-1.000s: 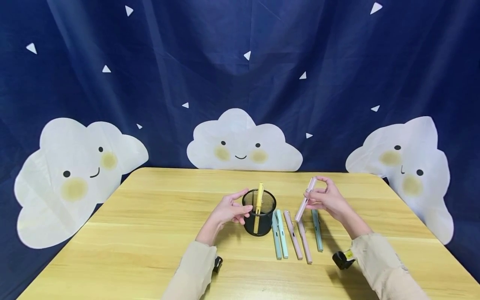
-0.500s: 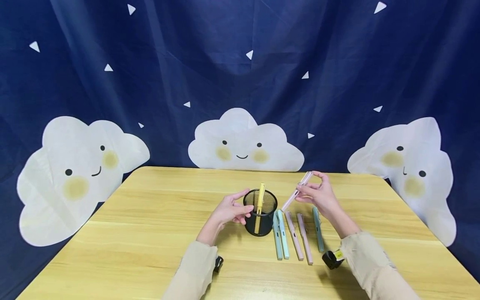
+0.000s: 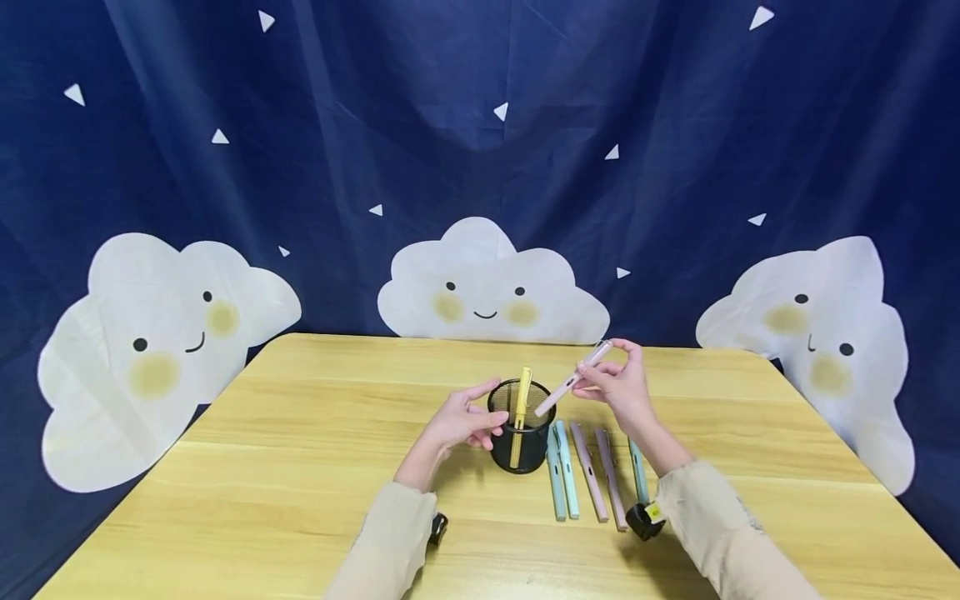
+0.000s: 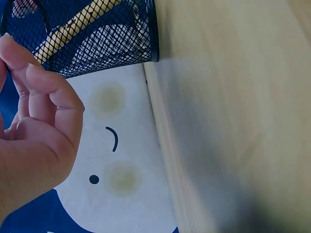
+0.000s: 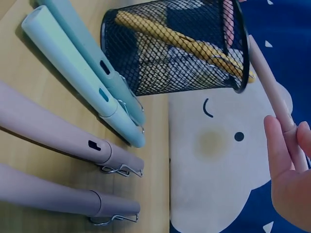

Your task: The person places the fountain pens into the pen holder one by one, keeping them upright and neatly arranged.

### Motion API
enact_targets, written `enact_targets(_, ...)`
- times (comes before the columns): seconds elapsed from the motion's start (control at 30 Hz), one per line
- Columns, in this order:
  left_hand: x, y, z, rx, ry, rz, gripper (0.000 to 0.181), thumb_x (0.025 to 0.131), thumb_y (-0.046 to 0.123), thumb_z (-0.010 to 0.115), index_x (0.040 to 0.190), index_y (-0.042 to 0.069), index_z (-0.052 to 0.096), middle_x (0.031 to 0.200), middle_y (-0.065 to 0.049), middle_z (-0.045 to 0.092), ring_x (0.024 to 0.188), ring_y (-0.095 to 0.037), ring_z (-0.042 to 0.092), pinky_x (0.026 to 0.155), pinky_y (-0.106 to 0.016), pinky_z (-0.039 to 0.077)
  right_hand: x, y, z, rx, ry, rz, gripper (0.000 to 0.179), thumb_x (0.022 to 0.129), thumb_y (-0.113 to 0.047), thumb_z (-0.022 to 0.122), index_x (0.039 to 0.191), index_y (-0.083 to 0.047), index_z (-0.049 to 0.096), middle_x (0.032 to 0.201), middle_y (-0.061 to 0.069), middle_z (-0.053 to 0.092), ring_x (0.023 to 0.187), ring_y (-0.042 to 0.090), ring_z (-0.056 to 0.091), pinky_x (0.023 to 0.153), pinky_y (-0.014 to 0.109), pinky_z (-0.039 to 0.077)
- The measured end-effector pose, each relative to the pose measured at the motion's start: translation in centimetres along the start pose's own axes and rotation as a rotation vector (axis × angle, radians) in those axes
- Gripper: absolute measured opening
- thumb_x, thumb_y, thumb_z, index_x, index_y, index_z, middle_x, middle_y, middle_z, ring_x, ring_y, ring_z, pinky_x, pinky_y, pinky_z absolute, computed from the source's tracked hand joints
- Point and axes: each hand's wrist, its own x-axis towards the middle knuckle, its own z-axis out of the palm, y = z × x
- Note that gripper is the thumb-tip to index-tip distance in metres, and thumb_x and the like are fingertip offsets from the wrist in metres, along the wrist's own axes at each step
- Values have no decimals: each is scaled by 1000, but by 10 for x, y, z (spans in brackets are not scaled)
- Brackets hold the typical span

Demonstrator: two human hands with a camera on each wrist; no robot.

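Observation:
A black mesh pen holder point(image 3: 519, 450) stands upright on the table with a yellow pen point(image 3: 522, 398) leaning inside it. My left hand point(image 3: 461, 421) holds the holder's rim from the left, thumb at the near side and index finger toward the back. In the left wrist view, the holder fills the upper left above the curled fingers point(image 4: 53, 87). My right hand point(image 3: 618, 390) pinches a pale pink pen point(image 3: 573, 379) near its upper end. That pen slants down leftward, its lower tip at the holder's right rim, as the right wrist view also shows.
Right of the holder, two light blue-green pens point(image 3: 566, 475) lie side by side on the table point(image 3: 300, 467). Two pinkish-mauve pens point(image 3: 588, 471) come after them. A darker teal pen point(image 3: 637, 471) lies partly behind the right wrist camera. Behind the table hangs a blue curtain point(image 3: 450, 100).
My right hand has carried the pale pink pen leftward, from above the lying pens to the holder's rim, tilting it more. The left hand has stayed at the holder.

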Motion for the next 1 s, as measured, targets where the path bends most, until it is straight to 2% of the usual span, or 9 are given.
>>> enact_targets(0.17, -2, 3, 1, -4, -14, -1, 71, 82, 8, 64, 141, 5, 23, 65, -5, 62, 43, -10, 54, 40, -18, 39, -5, -3, 15, -56, -26, -26, 75, 73, -6, 74, 125, -18, 22, 78, 22, 62, 62, 38, 62, 57, 52, 49)
enact_targets(0.2, -2, 3, 1, -6, -16, -1, 71, 83, 7, 63, 141, 5, 23, 65, -5, 62, 43, -10, 54, 40, -18, 39, -6, -2, 17, -35, -53, -41, 70, 73, -4, 72, 123, -18, 25, 77, 21, 62, 62, 36, 63, 57, 50, 50)
enact_targets(0.37, 1, -1, 0, -12, -16, -5, 70, 83, 6, 62, 141, 6, 23, 64, -4, 62, 42, -10, 53, 40, -19, 38, -42, -67, 73, -161, -72, -55, 55, 77, 8, 63, 116, -6, 27, 72, 14, 59, 60, 21, 64, 56, 40, 53)
enact_targets(0.43, 0, 0, 0, -12, -9, -3, 69, 83, 6, 62, 141, 7, 24, 64, -4, 62, 42, -9, 53, 40, -18, 37, -57, -95, 97, -239, -50, -44, 51, 77, 10, 62, 113, -3, 28, 70, 11, 56, 58, 17, 63, 55, 37, 53)
enact_targets(0.47, 0, 0, 0, -12, -7, -4, 69, 83, 6, 62, 141, 7, 24, 64, -4, 62, 42, -9, 53, 40, -18, 37, -57, -92, 96, -213, -75, -72, 50, 76, 8, 64, 112, -6, 31, 69, 8, 56, 57, 14, 62, 53, 33, 53)
enact_targets(0.57, 0, -1, 0, -13, -2, -3, 69, 83, 7, 63, 141, 7, 25, 65, -4, 62, 43, -9, 54, 40, -18, 38, -58, -93, 101, -257, -64, -75, 46, 76, 7, 66, 108, -6, 36, 68, 6, 56, 56, 12, 60, 52, 31, 53)
enact_targets(0.8, 0, -1, 0, -11, -11, -5, 69, 83, 5, 62, 141, 7, 24, 65, -4, 62, 43, -9, 54, 40, -18, 37, -56, -93, 106, -371, 5, 22, 42, 77, 10, 63, 110, 3, 38, 72, 14, 58, 57, 10, 59, 58, 34, 54)
enact_targets(1.0, 2, -2, -1, -19, -12, -3, 68, 84, 5, 61, 141, 6, 24, 64, -5, 62, 42, -9, 53, 40, -18, 37, -55, -93, 108, -460, 5, 14, 37, 76, 9, 65, 106, 4, 44, 72, 17, 59, 56, 9, 58, 58, 34, 54)
